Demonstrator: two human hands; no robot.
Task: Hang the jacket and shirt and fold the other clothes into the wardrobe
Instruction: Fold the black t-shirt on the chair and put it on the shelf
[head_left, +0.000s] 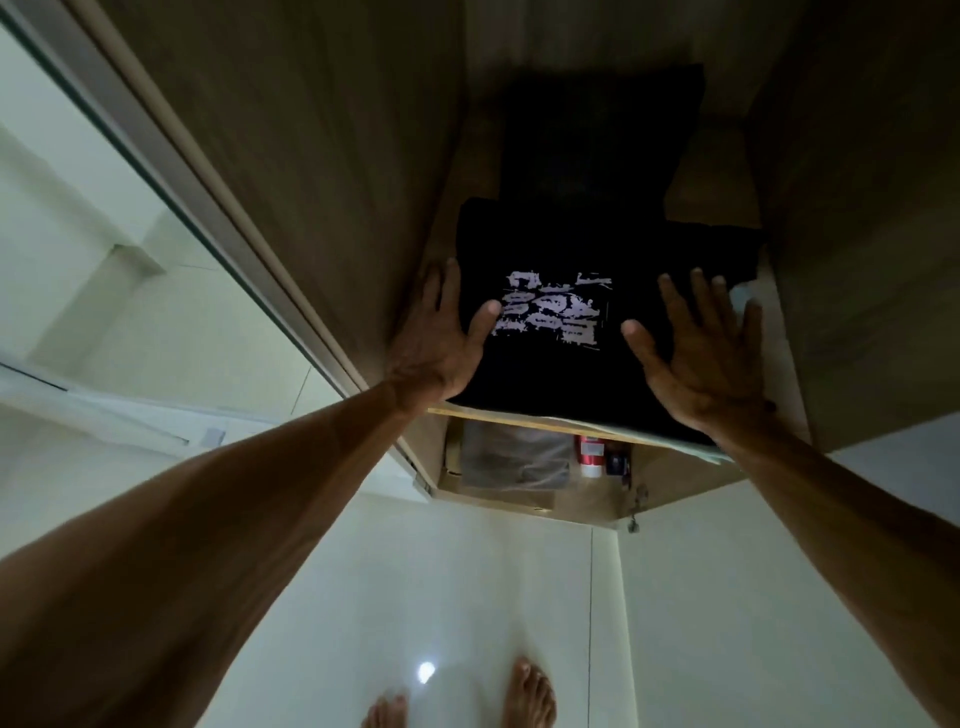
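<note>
A folded black T-shirt (556, 374) with a pale print on top lies on a wooden wardrobe shelf (498, 418). My left hand (441, 332) rests flat at its left edge, thumb on the cloth near the print. My right hand (701, 343) lies spread on its right side, fingers apart. Neither hand grips the cloth. Behind it a second dark garment (597, 150) is stacked deeper in the wardrobe. A light cloth (745, 299) peeks out under my right fingers.
The wardrobe's wooden side walls (322, 182) close in left and right. On the shelf below lie a grey folded garment (514, 460), a red and white can (591, 457) and a small dark item (617, 463). A sliding door frame (171, 156) stands left. My bare feet (527, 696) are on white floor.
</note>
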